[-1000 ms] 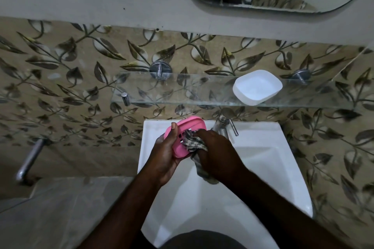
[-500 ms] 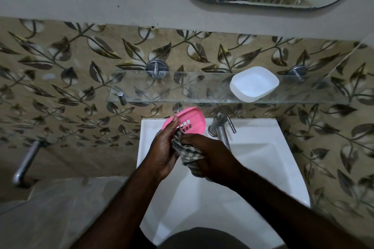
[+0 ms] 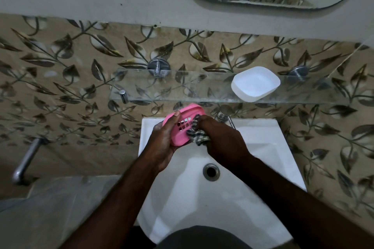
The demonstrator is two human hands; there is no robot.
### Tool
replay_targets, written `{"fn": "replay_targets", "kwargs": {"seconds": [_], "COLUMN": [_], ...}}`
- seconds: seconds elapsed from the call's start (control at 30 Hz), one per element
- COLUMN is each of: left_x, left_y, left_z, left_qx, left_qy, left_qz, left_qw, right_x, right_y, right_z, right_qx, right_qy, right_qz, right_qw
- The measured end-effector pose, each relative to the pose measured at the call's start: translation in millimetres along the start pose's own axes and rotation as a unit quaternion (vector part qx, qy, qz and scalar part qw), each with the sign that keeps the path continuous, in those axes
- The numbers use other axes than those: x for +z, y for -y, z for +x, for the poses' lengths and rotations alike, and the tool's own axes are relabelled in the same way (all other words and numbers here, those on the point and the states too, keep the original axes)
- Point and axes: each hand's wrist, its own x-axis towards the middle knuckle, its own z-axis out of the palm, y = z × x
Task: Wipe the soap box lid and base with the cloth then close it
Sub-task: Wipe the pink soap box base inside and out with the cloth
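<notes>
Pink slotted soap box base (image 3: 183,127): held over white sink (image 3: 263,147), gripped by left hand (image 3: 164,143). Checked cloth (image 3: 197,136): bunched in right hand (image 3: 220,139), pressed against base. White lid (image 3: 255,83): open side up on glass shelf (image 3: 182,89).

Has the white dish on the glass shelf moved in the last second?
No. The white dish sits at the same spot on the glass shelf, just left of the right-hand metal bracket; only the camera shifted.

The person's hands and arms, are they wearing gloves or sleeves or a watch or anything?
No. Both the left hand and the right hand are bare, with no gloves, rings or watch showing. Both forearms are bare too, with no sleeves in view.
</notes>
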Motion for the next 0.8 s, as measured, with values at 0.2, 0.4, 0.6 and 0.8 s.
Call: {"fn": "replay_targets", "kwargs": {"seconds": [0.2,0.4,0.6,0.8], "left_x": [-3.0,-8.9,-15.5,-4.2], "left_y": [7.5,3.7,1.3,6.4], "left_z": [-1.7,2.9,6.6,1.5], "left_qx": [-0.019,-0.075,0.011,0.093], "left_qy": [-0.035,-0.019,-0.063,-0.05], "left_qz": [-0.031,-0.085,0.046,0.222], "left_qw": [0.999,0.993,0.997,0.969], "right_x": [2.8,12.5,-14.0,-18.1], "right_y": [29.8,55.7,23.5,50.4], "right_z": [-5.3,-2.4,13.7,6.9], "right_qx": [0.122,0.081,0.261,0.043], "right_qy": [0.033,0.069,-0.025,-0.089], "right_qz": [0.252,0.382,0.643,0.303], "right_qw": [0.959,0.918,0.72,0.948]}}
